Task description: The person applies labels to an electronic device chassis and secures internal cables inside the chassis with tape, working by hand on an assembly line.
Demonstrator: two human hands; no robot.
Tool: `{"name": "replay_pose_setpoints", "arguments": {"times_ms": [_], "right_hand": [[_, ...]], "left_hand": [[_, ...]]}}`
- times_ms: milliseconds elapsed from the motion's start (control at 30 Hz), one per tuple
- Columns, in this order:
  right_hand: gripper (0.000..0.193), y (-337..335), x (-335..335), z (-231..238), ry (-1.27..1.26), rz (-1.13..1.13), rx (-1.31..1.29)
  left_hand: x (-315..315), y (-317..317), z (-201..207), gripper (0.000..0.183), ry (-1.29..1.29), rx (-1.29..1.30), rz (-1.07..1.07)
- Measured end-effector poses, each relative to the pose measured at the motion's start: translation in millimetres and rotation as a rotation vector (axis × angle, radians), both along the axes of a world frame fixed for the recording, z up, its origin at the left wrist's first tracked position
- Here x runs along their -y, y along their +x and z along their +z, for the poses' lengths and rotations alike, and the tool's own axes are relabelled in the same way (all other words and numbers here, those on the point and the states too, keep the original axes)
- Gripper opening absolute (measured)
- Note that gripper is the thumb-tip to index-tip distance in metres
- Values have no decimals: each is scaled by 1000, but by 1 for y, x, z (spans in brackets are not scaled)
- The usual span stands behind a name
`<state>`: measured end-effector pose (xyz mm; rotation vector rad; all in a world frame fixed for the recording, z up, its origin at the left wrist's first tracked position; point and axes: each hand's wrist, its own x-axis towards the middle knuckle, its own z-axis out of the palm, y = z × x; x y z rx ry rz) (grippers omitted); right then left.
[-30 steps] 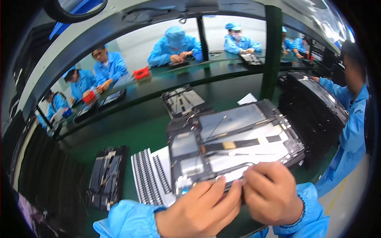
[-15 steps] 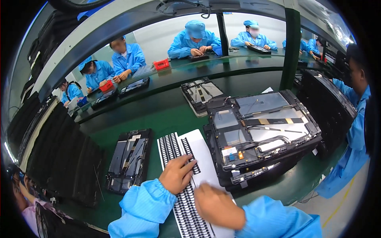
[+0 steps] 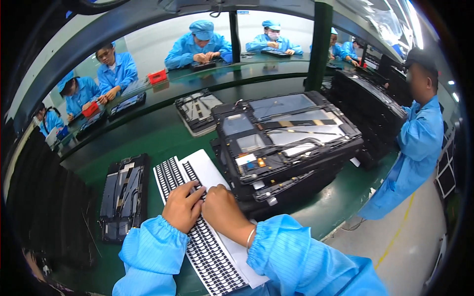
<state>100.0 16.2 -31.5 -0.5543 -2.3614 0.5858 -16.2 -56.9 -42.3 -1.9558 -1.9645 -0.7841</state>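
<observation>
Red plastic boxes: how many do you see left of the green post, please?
2: one red plastic box upper left of centre, another red box farther left; others may be hidden.

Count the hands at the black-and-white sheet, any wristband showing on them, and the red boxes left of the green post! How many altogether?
Hands: 2, the left hand and the right hand
Wristbands: 1, a white band
Red boxes: 2, the left box and the right box
Total: 5
</observation>
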Motion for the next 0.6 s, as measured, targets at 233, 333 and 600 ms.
{"name": "replay_pose_setpoints", "arguments": {"times_ms": [233, 333, 600], "right_hand": [[16, 0, -1, -16, 140, 62, -112], [15, -4, 14, -15, 117, 18, -156], [16, 167, -11, 75, -98, 368, -374]], "left_hand": [[1, -1, -1, 33, -30, 9, 0], [4, -9, -8, 35, -90, 28, -6], [4, 50, 72, 28, 448, -50, -82]]}}
